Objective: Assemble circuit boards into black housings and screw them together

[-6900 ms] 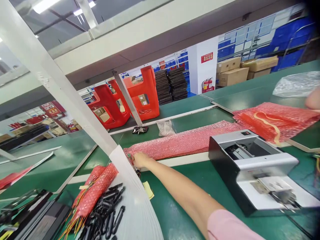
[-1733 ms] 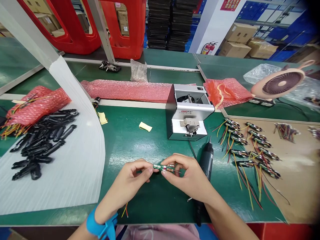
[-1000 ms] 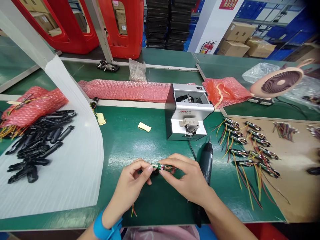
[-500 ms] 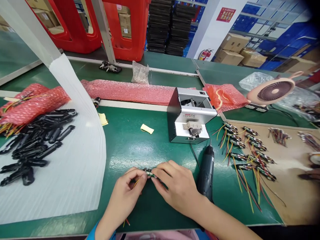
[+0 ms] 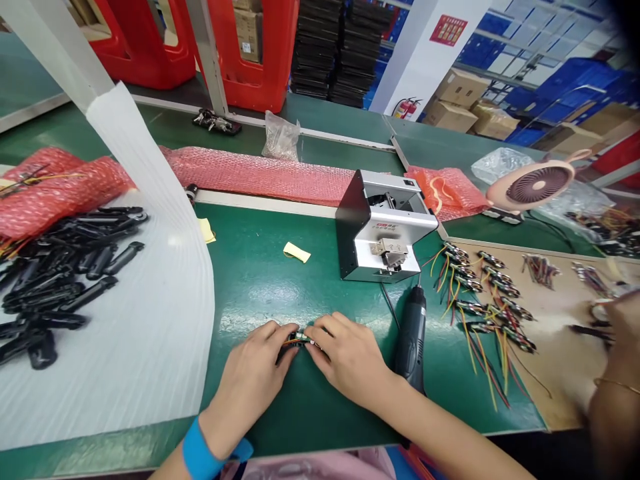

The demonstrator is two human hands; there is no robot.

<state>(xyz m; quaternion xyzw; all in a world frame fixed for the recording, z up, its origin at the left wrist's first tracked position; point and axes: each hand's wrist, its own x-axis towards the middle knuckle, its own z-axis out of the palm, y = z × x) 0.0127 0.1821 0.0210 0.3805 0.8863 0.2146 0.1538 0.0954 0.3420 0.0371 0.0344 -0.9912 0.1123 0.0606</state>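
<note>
My left hand (image 5: 257, 373) and my right hand (image 5: 345, 353) meet low over the green mat (image 5: 260, 280). Between their fingertips they pinch a small green circuit board (image 5: 299, 339) with thin coloured wires. Most of the board is hidden under my fingers. My left wrist wears a blue strap (image 5: 200, 453). A black electric screwdriver (image 5: 411, 337) lies just right of my right hand.
A grey screw feeder box (image 5: 383, 227) stands behind my hands. Black plastic shells (image 5: 55, 280) lie on white foam (image 5: 125, 347) at left. Wired boards (image 5: 480, 293) cover brown card at right, where another person's hand (image 5: 623, 327) reaches. A pink fan (image 5: 533, 187) stands far right.
My hands have sunk closer to the mat and closed over the board, hiding more of it. Another person's hand has come in at the right edge.
</note>
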